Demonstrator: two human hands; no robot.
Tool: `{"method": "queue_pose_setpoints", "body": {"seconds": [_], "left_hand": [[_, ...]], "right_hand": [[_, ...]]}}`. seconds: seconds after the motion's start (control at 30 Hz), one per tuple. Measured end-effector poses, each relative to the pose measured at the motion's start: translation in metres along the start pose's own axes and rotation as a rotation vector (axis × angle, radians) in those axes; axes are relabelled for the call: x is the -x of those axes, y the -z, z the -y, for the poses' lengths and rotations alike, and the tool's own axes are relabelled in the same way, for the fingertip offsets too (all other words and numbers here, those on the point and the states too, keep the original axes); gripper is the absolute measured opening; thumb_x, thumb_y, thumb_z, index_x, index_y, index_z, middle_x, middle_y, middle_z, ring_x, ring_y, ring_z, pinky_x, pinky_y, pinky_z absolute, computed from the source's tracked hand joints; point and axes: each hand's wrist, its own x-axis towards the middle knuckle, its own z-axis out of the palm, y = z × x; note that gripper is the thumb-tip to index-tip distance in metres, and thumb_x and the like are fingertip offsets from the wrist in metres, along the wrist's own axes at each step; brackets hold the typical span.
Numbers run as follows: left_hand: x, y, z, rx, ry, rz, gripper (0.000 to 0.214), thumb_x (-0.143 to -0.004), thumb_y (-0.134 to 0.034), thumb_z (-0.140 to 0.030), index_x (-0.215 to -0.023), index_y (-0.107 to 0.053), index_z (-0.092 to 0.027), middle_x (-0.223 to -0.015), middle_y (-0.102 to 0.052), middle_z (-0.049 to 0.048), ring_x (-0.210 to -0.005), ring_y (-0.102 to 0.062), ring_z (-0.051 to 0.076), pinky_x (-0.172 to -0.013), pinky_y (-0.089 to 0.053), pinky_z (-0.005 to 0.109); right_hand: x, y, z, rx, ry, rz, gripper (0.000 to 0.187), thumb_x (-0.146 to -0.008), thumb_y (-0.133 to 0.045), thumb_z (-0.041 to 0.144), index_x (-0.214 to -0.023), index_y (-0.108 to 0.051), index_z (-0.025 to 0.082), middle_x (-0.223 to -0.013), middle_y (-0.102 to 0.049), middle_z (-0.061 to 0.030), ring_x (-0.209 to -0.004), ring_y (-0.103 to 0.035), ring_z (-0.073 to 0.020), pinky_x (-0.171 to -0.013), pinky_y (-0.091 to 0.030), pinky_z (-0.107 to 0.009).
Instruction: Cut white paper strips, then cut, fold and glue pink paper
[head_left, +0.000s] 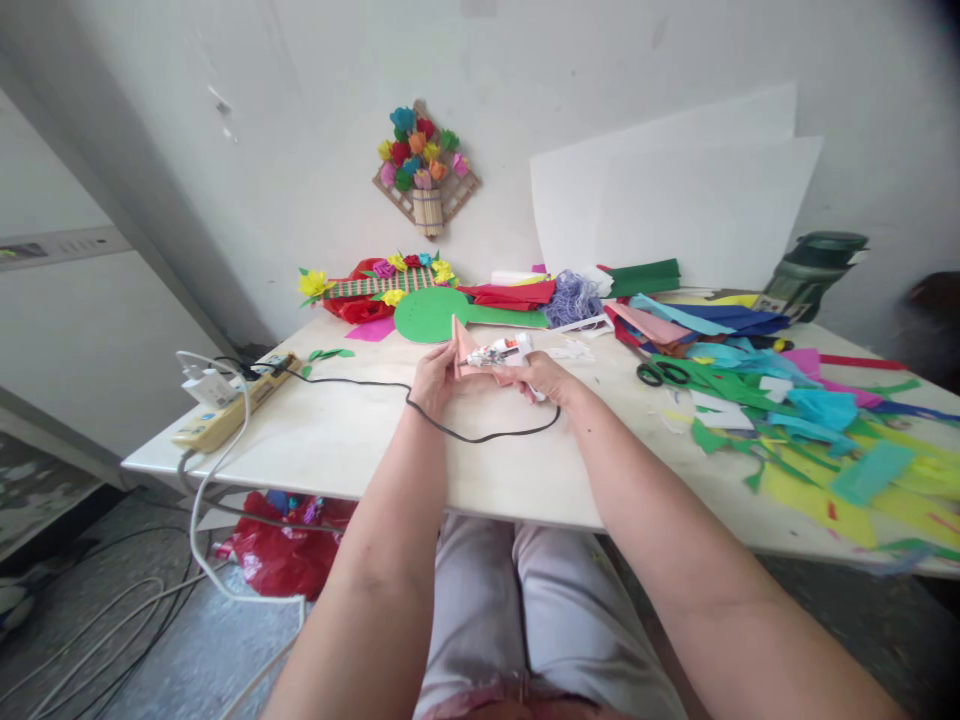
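Note:
My right hand (pixel 546 378) is wrapped round the handle of a white hot glue gun (pixel 501 352). Its nozzle points left, at a piece of folded salmon-pink paper (pixel 463 345). That paper is pinched in my left hand (pixel 435 375), whose fingertips are partly hidden behind it. A black cord (pixel 480 440) loops from the glue gun under my wrists toward the left. Just behind my hands lies a green round cardboard piece (pixel 427 315) with a long strip reaching right.
A yellow power strip (pixel 232 405) with plugs sits at the left edge. Black-handled scissors (pixel 662 374) lie right, beside heaped coloured paper scraps (pixel 817 420). A green bottle (pixel 817 270) stands at the back right. Purple shredded paper (pixel 574 300) and a flower-decked stick panel (pixel 382 283) are behind.

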Motion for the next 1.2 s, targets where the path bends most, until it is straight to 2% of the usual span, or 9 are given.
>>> {"method": "queue_pose_setpoints", "body": {"seconds": [0.33, 0.73, 0.93, 1.2], "left_hand": [[0.002, -0.003, -0.001, -0.005, 0.009, 0.016, 0.011, -0.063, -0.071, -0.016, -0.071, -0.066, -0.010, -0.061, -0.064, 0.0028, -0.053, -0.056, 0.010, -0.055, -0.045, 0.021], [0.000, 0.000, -0.001, 0.030, -0.016, -0.036, 0.007, -0.065, -0.069, -0.015, -0.069, -0.065, -0.011, -0.061, -0.064, 0.0020, -0.055, -0.057, 0.010, -0.058, -0.045, 0.022], [0.000, 0.000, -0.001, 0.029, -0.010, -0.066, 0.005, -0.066, -0.067, -0.015, -0.069, -0.065, -0.011, -0.059, -0.063, 0.0016, -0.054, -0.057, 0.011, -0.059, -0.045, 0.024], [-0.003, 0.003, 0.001, 0.034, -0.018, -0.054, 0.006, -0.067, -0.067, -0.016, -0.070, -0.066, -0.011, -0.060, -0.063, 0.0014, -0.052, -0.055, 0.009, -0.055, -0.042, 0.023]], "right_hand": [[-0.005, -0.001, -0.005, -0.004, 0.048, -0.062, 0.038, -0.062, -0.066, 0.050, -0.060, -0.053, 0.015, -0.038, -0.047, 0.0046, -0.028, -0.038, -0.0057, -0.027, -0.031, -0.019], [-0.003, 0.000, -0.004, -0.010, 0.012, 0.005, 0.036, -0.063, -0.067, 0.048, -0.064, -0.052, 0.015, -0.037, -0.048, 0.0048, -0.026, -0.037, -0.0060, -0.026, -0.030, -0.019], [0.001, -0.001, 0.003, -0.039, 0.003, 0.058, 0.035, -0.062, -0.068, 0.046, -0.073, -0.058, 0.014, -0.039, -0.050, 0.0047, -0.028, -0.039, -0.0061, -0.027, -0.031, -0.018], [0.005, -0.003, 0.010, -0.040, 0.014, 0.050, 0.041, -0.062, -0.067, 0.044, -0.083, -0.062, 0.010, -0.042, -0.053, 0.0035, -0.029, -0.040, -0.0066, -0.026, -0.030, -0.019]]}}
